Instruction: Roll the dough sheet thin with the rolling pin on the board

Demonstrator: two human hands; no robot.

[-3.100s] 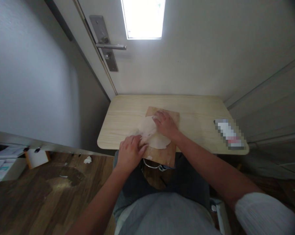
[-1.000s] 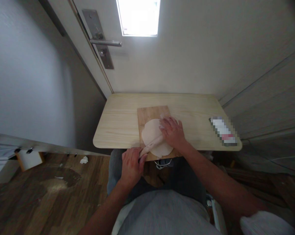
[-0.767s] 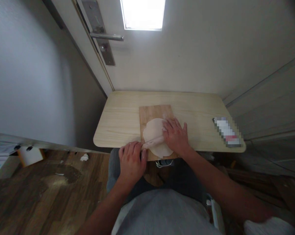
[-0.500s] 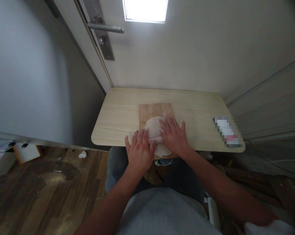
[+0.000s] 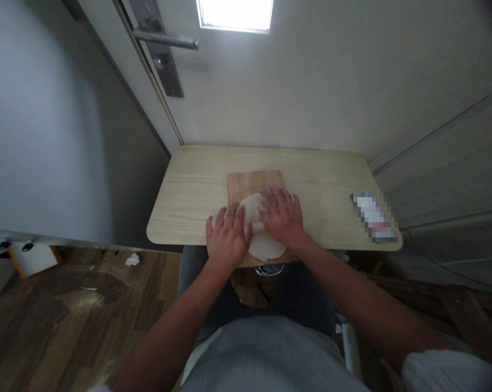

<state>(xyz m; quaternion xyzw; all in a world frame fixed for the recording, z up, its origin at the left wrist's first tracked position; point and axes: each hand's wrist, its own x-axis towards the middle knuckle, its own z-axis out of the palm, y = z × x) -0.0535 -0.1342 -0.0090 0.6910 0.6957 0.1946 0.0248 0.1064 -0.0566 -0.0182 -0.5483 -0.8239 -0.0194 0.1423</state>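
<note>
A thin, pale, roughly round sheet of dough (image 5: 266, 247) lies on a small wooden board (image 5: 254, 181), partly covered by both hands. My left hand (image 5: 228, 234) is palm down over its left side, fingers stretched out and spread. On the upper right of the dough rests my right hand (image 5: 283, 213), also palm down with fingers extended. A pale raised band (image 5: 257, 227) crosses the dough between the hands; I cannot tell whether it is a fold or a roller. What lies beneath the palms is hidden.
The board sits on a light wood table (image 5: 323, 174) that stands against a door with a metal handle (image 5: 166, 39). A blurred-out phone-like object (image 5: 374, 216) lies at the table's right end. Crumpled white paper (image 5: 133, 259) is on the floor at left.
The view has shifted slightly, moving everything a little left. My hands have moved slightly away from me over the dough, and more of its near part shows. Both stay palm down.
</note>
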